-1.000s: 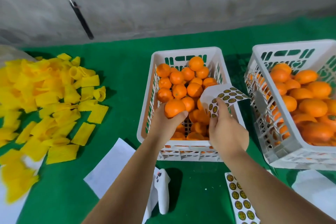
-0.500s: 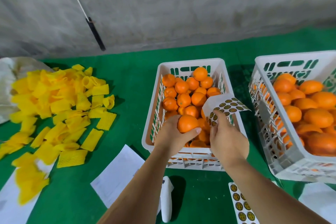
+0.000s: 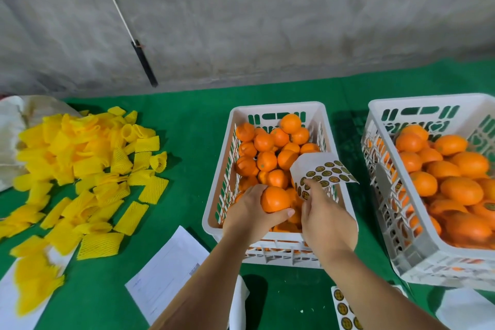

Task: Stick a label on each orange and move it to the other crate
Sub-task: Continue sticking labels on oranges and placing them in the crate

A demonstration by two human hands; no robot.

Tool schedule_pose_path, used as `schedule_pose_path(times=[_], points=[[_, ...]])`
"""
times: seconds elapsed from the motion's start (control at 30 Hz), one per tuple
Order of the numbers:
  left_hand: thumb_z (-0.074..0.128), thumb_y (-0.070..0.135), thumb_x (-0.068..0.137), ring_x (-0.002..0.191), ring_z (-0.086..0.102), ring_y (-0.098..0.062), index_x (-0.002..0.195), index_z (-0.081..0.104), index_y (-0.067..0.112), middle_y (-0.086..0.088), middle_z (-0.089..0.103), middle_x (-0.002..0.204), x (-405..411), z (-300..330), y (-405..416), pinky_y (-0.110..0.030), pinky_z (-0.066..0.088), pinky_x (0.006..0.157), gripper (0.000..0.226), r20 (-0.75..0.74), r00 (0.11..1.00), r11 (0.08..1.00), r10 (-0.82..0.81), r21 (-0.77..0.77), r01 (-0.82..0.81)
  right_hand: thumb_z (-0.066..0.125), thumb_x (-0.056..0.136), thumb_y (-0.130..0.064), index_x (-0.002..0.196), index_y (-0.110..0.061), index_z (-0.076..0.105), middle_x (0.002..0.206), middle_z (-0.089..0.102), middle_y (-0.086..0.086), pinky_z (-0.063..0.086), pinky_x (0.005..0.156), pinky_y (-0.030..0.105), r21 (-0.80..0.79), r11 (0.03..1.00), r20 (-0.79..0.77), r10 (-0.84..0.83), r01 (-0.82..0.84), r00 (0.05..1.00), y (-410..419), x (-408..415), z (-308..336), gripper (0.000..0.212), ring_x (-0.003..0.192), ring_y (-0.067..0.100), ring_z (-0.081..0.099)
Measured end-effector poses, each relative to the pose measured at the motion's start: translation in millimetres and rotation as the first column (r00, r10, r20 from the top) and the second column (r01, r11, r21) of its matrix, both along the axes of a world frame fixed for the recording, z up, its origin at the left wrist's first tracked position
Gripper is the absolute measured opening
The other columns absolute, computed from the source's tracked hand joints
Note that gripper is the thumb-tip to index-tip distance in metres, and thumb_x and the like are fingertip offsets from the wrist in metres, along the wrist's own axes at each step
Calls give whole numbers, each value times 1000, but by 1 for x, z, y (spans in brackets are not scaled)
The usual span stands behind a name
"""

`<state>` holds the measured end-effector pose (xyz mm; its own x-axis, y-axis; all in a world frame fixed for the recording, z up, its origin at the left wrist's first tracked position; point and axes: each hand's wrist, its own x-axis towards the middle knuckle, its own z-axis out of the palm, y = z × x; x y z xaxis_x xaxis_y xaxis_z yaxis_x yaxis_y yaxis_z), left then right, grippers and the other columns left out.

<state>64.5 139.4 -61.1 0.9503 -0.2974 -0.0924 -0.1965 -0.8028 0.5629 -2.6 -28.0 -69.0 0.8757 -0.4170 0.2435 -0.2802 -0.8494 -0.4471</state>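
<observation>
Two crates sit on the green cloth (image 3: 187, 120): the middle crate (image 3: 278, 110) at frame centre and the right crate (image 3: 417, 100), whose far side runs off the right edge. Both hold oranges, but the lower layers show only through the slotted walls. At lower centre the left hand (image 3: 249, 214) grips one orange (image 3: 275, 199) above the near end of the middle crate, fingers curled behind it and thumb across its front; those fingers are mostly hidden by the fruit. Just beside it, the right hand (image 3: 325, 222) pinches a label sheet (image 3: 325, 173) that curls up over the crate's right rim — the pinch point is covered by the hand, so which fingers hold the sheet is hard to tell. Sheet and orange are close; whether they touch cannot be made out. A few oranges in the right crate carry small dark labels, blurred.

Along the bottom edge, a second sheet (image 3: 344, 308) of labels is cut off, and a white object (image 3: 239, 300) is largely covered by the left forearm. Papers (image 3: 166, 270) lie at lower centre, partly under the arm. Yellow foam nets (image 3: 80, 169) spread across the left of the frame, some cropped at the left edge. Bare cloth lies open between the nets and the middle crate, and a narrower strip separates the crates — they stand apart, not touching.
</observation>
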Motion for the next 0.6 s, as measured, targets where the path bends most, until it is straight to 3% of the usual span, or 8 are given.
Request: schedule_pose_path(times=[0.1, 0.2, 0.27, 0.33, 0.4, 0.5, 0.6], points=[[59, 99, 62, 122, 59, -14, 138, 44, 49, 19, 49, 141, 0, 0, -1, -45, 56, 96, 92, 10, 998, 997, -66, 29, 65, 50, 102, -32, 143, -46, 40, 73, 58, -16, 34, 50, 28, 40, 999, -31, -4, 6, 1000, -1, 1, 2, 44, 60, 16, 51], [65, 93, 61, 132, 50, -12, 137, 46, 50, 20, 33, 153, -3, 4, -8, -39, 53, 101, 90, -17, 984, 984, -176, 31, 176, 44, 106, -36, 143, -55, 38, 70, 58, -17, 40, 50, 29, 130, 991, -17, 27, -25, 999, -5, 0, 3, 42, 60, 14, 56], [77, 80, 64, 133, 48, -9, 125, 47, 60, 28, 30, 149, -6, 13, -16, -29, 50, 101, 71, -139, 968, 973, -209, -132, 191, 41, 107, -41, 139, -62, 38, 80, 67, -18, 47, 53, 30, 287, 957, 49, 26, -39, 998, -9, 0, 3, 38, 64, 8, 61], [86, 65, 70, 123, 59, -5, 118, 52, 67, 39, 47, 134, -10, 25, -23, -22, 54, 92, 58, -301, 927, 904, -226, -420, 84, 42, 108, -40, 136, -66, 39, 97, 69, -23, 53, 60, 34, 487, 870, 99, 33, -77, 995, -16, 2, 5, 38, 75, 2, 64], [86, 61, 72, 120, 68, -11, 130, 58, 54, 20, 66, 133, -13, 30, -28, -27, 59, 92, 65, -410, 871, 779, -269, -624, -53, 43, 109, -35, 135, -67, 40, 103, 67, -29, 56, 68, 39, 582, 803, 90, 98, -132, 991, -21, 2, 8, 42, 82, 2, 66], [89, 69, 66, 130, 65, -26, 145, 56, 29, -4, 67, 141, -19, 29, -32, -44, 55, 107, 95, -481, 819, 601, -314, -768, -221, 45, 108, -35, 135, -67, 40, 106, 68, -25, 58, 77, 44, 589, 789, 25, 196, -173, 980, -22, 1, 11, 42, 88, 8, 68], [87, 57, 73, 123, 69, -28, 134, 65, 27, -6, 73, 132, -25, 28, -36, -41, 59, 99, 71, -459, 854, 590, -246, -769, -244, 45, 106, -39, 129, -72, 39, 96, 69, -25, 59, 74, 43, 589, 796, -4, 178, -142, 984, -22, 3, 11, 41, 81, 5, 68]])
